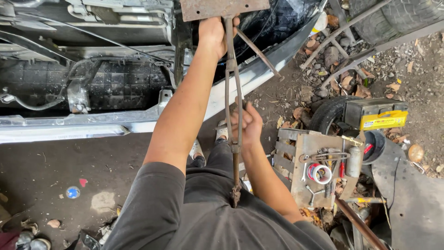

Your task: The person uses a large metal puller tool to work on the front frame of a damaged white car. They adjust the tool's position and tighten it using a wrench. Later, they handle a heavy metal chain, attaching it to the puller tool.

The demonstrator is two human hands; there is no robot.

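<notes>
A long rusty metal tool with two thin bars runs from a rusty flat plate at the top down toward my body. My left hand grips the tool's upper end just under the plate. Lower down, my right hand is closed around the bars near where they join into a single rod. Behind the tool is the open front of a car with a grey bumper and black grille.
A wooden crate at right holds wrenches, a roll of tape and a metal can. A car battery sits on a tyre. Rocks, dry leaves and metal rods lie at upper right. My shoes stand on dark ground.
</notes>
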